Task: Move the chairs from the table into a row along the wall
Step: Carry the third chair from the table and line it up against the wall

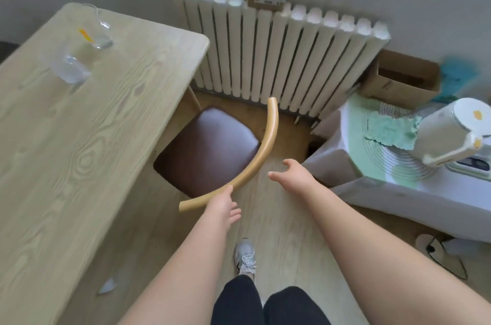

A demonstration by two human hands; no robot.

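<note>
From my head camera, the chair (210,149) stands with its brown seat tucked partly under the right edge of the wooden table (79,138), near the white radiator (279,53) on the far wall. My left hand (221,205) rests against the near end of the curved backrest (261,157), fingers loosely curled, not wrapped around it. My right hand (295,176) hovers just right of the backrest, fingers spread, touching nothing.

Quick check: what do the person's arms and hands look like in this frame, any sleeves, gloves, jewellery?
Both forearms are bare with no sleeves in view. The left hand and right hand show no gloves, rings, watch or bands. Lower down: black trousers and a grey laced sneaker.
</note>
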